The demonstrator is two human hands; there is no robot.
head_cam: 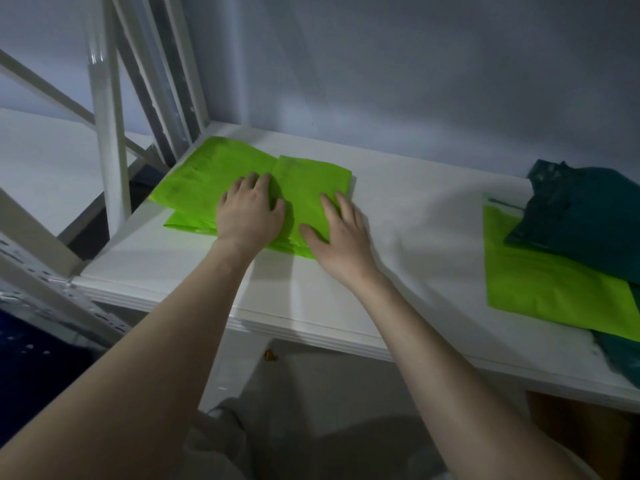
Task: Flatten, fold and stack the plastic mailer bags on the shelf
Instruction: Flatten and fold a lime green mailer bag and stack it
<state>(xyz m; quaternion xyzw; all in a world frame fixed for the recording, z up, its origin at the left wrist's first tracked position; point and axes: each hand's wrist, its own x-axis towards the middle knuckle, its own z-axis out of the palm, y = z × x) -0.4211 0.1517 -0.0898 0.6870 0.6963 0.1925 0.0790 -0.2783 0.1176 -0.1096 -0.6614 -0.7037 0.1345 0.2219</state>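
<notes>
We press our left hand [250, 213] and right hand [337, 233], fingers flat and gripping nothing, on the lime-green mailer bag [207, 174] to set its fold.

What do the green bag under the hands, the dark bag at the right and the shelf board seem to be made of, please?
Green bag: thin plastic film, smooth, with soft creases and a faint sheen. Dark bag: likely the same film in teal, crumpled and duller. Shelf board: white, matte and layered at the front edge, perhaps laminated wood; uncertain.
</notes>
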